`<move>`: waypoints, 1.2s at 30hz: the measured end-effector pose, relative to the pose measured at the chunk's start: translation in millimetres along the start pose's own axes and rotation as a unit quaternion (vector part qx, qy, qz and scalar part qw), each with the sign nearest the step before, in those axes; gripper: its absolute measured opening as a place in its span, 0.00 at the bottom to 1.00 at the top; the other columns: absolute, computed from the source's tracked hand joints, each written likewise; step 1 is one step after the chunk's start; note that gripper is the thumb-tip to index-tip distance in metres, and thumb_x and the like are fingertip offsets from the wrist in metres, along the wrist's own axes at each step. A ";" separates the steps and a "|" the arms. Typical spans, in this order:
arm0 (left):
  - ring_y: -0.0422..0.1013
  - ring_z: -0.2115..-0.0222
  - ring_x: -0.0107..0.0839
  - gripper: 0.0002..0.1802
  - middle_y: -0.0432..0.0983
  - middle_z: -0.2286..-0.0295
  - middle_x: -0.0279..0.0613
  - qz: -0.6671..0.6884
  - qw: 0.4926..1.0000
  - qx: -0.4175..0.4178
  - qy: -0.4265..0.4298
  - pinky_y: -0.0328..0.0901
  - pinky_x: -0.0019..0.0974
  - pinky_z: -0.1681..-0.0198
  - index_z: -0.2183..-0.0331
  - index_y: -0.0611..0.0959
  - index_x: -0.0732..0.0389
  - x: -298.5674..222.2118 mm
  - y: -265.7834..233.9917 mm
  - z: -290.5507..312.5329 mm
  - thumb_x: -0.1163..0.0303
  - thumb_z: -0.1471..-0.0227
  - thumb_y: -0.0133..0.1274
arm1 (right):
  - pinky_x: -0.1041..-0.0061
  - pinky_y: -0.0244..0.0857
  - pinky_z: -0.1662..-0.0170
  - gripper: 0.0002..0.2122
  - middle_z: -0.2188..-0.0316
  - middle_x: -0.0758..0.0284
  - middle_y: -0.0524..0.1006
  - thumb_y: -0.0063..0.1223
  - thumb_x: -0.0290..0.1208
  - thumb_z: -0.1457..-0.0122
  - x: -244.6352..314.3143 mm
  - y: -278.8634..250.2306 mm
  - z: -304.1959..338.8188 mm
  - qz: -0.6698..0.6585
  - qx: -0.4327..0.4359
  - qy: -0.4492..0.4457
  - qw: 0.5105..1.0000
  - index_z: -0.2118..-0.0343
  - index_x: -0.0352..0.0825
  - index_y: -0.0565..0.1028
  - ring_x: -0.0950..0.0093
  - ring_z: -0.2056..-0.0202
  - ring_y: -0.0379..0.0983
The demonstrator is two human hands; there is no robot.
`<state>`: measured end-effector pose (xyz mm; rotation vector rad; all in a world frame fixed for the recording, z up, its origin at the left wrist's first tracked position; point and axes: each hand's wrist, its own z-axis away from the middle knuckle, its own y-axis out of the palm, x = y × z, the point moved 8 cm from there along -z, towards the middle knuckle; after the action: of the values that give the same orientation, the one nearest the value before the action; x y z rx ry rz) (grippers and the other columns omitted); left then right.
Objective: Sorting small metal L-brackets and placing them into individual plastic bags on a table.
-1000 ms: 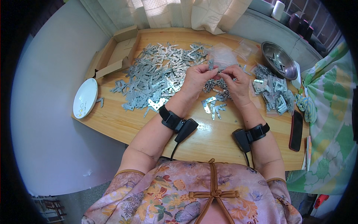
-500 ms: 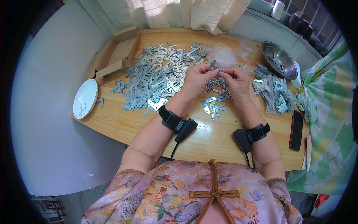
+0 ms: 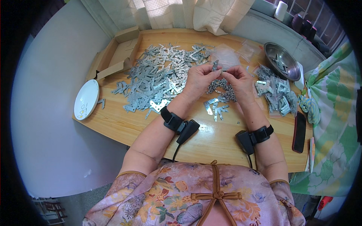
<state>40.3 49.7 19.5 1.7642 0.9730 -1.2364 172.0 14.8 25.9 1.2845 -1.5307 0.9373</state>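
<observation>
From the head view, a pale wooden counter with a smooth grain carries a wide heap of flat grey metal brackets — thin, stamped, dull-shiny pieces lying every way over one another. A smaller scatter of brackets lies just below the hands, and a pile of bagged brackets sits to the right, beside a round steel bowl. An open cardboard box stands at the far left edge, a white plate overhangs the near left edge, and a dark phone lies at the right. Pale curtains hang behind; the floor is plain grey. The left hand is closed by its fingertips on a small metal piece, held upright above the counter. The right hand meets it from the other side, fingers curled and pinched close to the same piece — whether it grips something of its own is too small to tell. Both wrists wear black strapped bands.
</observation>
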 end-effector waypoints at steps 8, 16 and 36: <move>0.72 0.72 0.24 0.09 0.76 0.74 0.38 0.037 0.999 0.018 0.001 0.65 0.24 0.65 0.67 0.78 0.66 -5.7 3.6 2.1 0.73 0.53 0.52 | 0.87 0.60 0.75 0.09 0.73 0.72 0.73 0.55 0.26 0.52 -4.7 5.3 -0.5 -0.074 0.030 0.046 0.996 0.67 0.33 0.73 0.86 0.75 0.66; 0.72 0.69 0.28 0.12 0.75 0.70 0.41 0.095 0.995 0.029 0.001 0.66 0.27 0.63 0.63 0.76 0.67 -9.4 7.4 3.7 0.74 0.53 0.51 | 0.86 0.60 0.70 0.06 0.70 0.71 0.73 0.53 0.27 0.50 -1.3 9.3 -2.0 -0.090 0.064 0.018 0.994 0.68 0.33 0.74 0.84 0.71 0.66; 0.67 0.72 0.21 0.16 0.75 0.72 0.38 0.004 0.999 -0.028 0.020 0.60 0.24 0.68 0.69 0.79 0.64 -11.4 -9.8 1.5 0.60 0.49 0.47 | 0.86 0.59 0.69 0.04 0.76 0.73 0.73 0.52 0.25 0.50 1.7 16.1 2.2 0.045 0.125 0.026 0.991 0.72 0.31 0.74 0.85 0.74 0.65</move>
<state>28.2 50.7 28.5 1.7539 1.0125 -1.1623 155.7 15.0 26.8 1.3617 -1.4761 1.2420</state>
